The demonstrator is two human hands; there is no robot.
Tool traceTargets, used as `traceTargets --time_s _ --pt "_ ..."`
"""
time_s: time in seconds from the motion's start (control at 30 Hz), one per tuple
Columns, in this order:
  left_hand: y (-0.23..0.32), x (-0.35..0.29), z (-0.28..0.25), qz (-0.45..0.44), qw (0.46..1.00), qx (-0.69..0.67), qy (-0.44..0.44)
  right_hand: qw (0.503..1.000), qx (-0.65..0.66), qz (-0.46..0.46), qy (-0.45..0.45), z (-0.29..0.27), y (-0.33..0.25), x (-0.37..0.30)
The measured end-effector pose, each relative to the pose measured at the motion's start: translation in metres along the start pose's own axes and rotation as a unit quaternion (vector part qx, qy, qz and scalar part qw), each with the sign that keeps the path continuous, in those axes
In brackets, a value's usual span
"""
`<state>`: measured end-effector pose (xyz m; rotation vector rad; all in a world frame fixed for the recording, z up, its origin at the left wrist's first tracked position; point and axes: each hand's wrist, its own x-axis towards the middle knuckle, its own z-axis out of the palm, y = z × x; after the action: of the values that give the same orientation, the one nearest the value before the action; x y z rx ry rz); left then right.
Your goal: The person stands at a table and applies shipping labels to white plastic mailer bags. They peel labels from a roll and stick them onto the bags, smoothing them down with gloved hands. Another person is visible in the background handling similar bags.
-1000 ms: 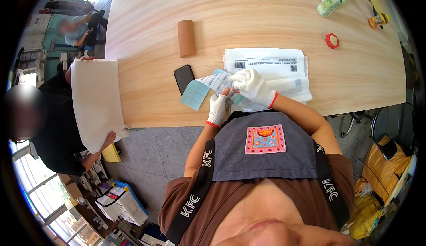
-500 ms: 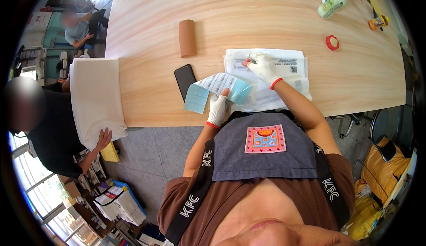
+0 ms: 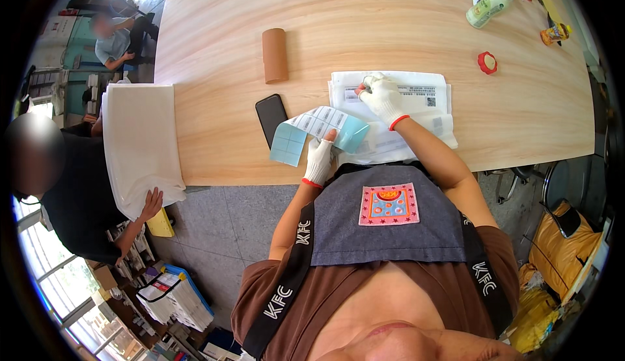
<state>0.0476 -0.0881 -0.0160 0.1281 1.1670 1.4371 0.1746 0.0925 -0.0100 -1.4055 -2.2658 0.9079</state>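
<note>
My left hand [image 3: 319, 159] pinches the label sheet [image 3: 318, 120], rows remaining; one label [image 3: 350, 94] looks stuck on white packaging [image 3: 426, 110]; right hand's [image 3: 381, 95] grip, I can't tell.

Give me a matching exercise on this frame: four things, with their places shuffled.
1. Label sheet
2. Phone
3. Brown roll
4. Right hand

A. Over the stack of white packages
B. Lying apart on the table, beyond the phone
C. Held in the left hand, thumb on top
D. Flat on the table, its near end partly hidden by the label sheet

Pairs: 1-C, 2-D, 3-B, 4-A
</note>
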Motion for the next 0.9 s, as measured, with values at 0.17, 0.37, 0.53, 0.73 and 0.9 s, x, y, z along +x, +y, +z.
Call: traceTargets --time_s 0.17,0.37,0.53,0.73,0.9 --pt "-0.002 0.001 -0.002 -0.003 1.0 0.007 0.002 1.0 -0.013 -0.028 0.006 0.003 0.004 0.0" --pt "-0.002 0.001 -0.003 -0.002 1.0 0.006 0.002 0.995 -0.074 -0.061 0.035 0.002 -0.002 -0.004" --pt "-0.001 -0.001 0.003 0.014 1.0 -0.018 0.002 0.99 -0.095 -0.07 0.075 0.007 0.005 0.0" --pt "-0.003 0.003 -0.009 -0.012 1.0 0.001 -0.021 0.974 -0.183 -0.116 0.063 -0.021 0.019 0.024" --pt "0.0 -0.001 0.001 0.003 1.0 -0.001 -0.02 0.97 -0.128 -0.204 0.042 -0.031 0.034 0.037"
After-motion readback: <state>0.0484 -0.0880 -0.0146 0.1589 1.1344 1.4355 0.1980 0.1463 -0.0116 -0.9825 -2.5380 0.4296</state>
